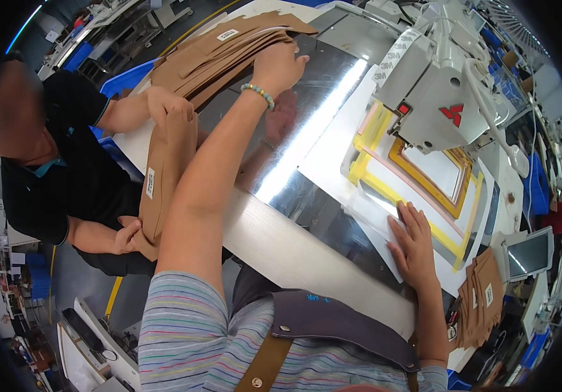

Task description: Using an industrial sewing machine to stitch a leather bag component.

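My left hand [277, 67], with a beaded bracelet at the wrist, reaches far out to the end of a stack of brown cut pieces [192, 55]. Its fingers curl at the stack's edge, the fingertips hidden, and the thumb stands apart. My right hand [413, 251] lies with fingers spread on the near edge of a clear and white template [385, 212] bordered with yellow tape. Above that template hangs the head of a pale industrial sewing machine [434, 91], over an amber rectangular frame [395, 153]. Nothing shows in my right hand.
At the left a co-worker [39, 157] holds a long brown piece [163, 176] in both hands, close beside my left forearm. A shiny metal tabletop [333, 228] spans the middle. More brown pieces [480, 297] lie at the right, near a small screen [529, 253].
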Action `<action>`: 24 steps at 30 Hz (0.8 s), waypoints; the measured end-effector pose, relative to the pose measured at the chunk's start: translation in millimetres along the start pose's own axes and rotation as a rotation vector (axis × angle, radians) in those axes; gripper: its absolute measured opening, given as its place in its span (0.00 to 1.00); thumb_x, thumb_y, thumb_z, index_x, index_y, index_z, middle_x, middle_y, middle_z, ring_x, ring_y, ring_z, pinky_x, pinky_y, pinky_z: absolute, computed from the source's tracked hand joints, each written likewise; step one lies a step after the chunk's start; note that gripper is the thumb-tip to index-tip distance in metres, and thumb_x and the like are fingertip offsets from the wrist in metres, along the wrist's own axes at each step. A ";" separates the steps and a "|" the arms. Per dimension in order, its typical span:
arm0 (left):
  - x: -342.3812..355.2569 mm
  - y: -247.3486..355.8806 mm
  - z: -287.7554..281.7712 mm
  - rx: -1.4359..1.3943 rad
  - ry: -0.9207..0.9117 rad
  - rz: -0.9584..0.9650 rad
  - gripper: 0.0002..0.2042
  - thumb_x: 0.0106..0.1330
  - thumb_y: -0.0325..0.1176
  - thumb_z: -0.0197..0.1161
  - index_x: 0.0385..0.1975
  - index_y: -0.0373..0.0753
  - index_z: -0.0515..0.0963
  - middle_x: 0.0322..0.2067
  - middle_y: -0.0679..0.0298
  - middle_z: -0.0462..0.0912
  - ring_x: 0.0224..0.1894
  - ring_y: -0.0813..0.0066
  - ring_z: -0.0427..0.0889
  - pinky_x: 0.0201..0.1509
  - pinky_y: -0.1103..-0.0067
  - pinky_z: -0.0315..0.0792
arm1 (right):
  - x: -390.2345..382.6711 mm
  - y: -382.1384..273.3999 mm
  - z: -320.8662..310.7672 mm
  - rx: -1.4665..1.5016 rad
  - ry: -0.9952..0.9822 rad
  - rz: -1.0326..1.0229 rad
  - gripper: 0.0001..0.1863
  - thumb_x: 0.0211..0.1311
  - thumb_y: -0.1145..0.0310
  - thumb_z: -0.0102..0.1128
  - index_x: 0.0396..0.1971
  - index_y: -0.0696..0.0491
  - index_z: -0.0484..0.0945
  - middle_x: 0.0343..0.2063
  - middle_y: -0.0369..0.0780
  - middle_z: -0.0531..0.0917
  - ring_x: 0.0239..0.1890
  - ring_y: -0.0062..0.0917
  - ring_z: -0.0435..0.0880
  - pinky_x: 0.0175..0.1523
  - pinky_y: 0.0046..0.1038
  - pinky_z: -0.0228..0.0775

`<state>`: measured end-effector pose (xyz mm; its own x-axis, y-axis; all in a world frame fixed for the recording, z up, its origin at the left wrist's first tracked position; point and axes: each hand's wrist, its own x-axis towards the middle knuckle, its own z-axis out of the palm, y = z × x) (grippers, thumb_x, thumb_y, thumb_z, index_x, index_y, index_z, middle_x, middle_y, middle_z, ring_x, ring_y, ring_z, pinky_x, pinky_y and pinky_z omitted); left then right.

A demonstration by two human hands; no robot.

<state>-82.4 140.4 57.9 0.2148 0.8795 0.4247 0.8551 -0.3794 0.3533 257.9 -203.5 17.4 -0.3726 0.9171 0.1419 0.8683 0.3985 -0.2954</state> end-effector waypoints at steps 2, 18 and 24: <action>17.7 -14.6 3.6 0.032 -0.022 -0.056 0.24 0.72 0.51 0.64 0.51 0.34 0.88 0.49 0.50 0.90 0.53 0.49 0.87 0.57 0.60 0.80 | -1.2 0.9 0.6 0.017 0.011 -0.010 0.25 0.68 0.63 0.67 0.64 0.49 0.82 0.75 0.47 0.70 0.79 0.49 0.64 0.82 0.55 0.49; -120.5 117.7 -25.6 -0.347 -0.609 0.442 0.21 0.73 0.43 0.69 0.59 0.37 0.85 0.55 0.50 0.88 0.55 0.56 0.87 0.61 0.68 0.76 | 4.4 8.2 -24.0 0.236 0.146 0.072 0.10 0.66 0.68 0.72 0.45 0.45 0.93 0.44 0.39 0.88 0.44 0.35 0.86 0.48 0.33 0.79; -145.8 159.8 -2.7 -0.743 -0.782 0.450 0.28 0.69 0.37 0.73 0.70 0.42 0.77 0.61 0.59 0.86 0.61 0.68 0.82 0.72 0.68 0.71 | 12.0 10.1 -41.5 0.462 0.113 0.167 0.15 0.66 0.72 0.73 0.52 0.49 0.91 0.36 0.36 0.87 0.39 0.24 0.84 0.44 0.28 0.76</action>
<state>21.7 -49.3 54.7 0.8813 0.4623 0.0979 0.1976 -0.5487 0.8123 275.8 -189.0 55.3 -0.1807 0.9719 0.1508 0.6679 0.2338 -0.7066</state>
